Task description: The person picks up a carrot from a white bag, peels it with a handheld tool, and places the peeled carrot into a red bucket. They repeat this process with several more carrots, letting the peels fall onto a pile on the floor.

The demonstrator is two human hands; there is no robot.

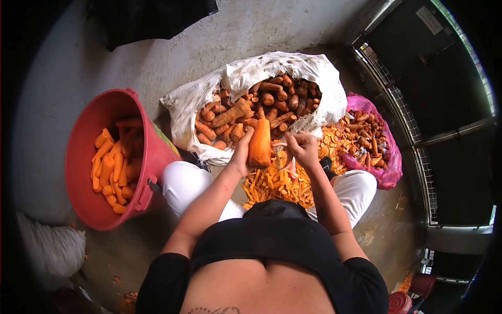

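Observation:
My left hand (242, 154) grips a large, mostly peeled carrot (260, 146) from its left side, its narrow end pointing up. To the right, my right hand (302, 148) is closed around a small peeler (282, 147), whose head is close to the carrot's right side. Beneath both hands lies a heap of orange peelings (277, 184) between my knees. Just beyond is an open white sack (183, 118) full of unpeeled carrots (217, 123).
A red bucket (83, 136) holding peeled carrots stands at my left. At the right lies a pink bag (391, 152) with carrot pieces. A pale wall (172, 63) rises behind the sack. Another white sack (55, 248) sits at lower left.

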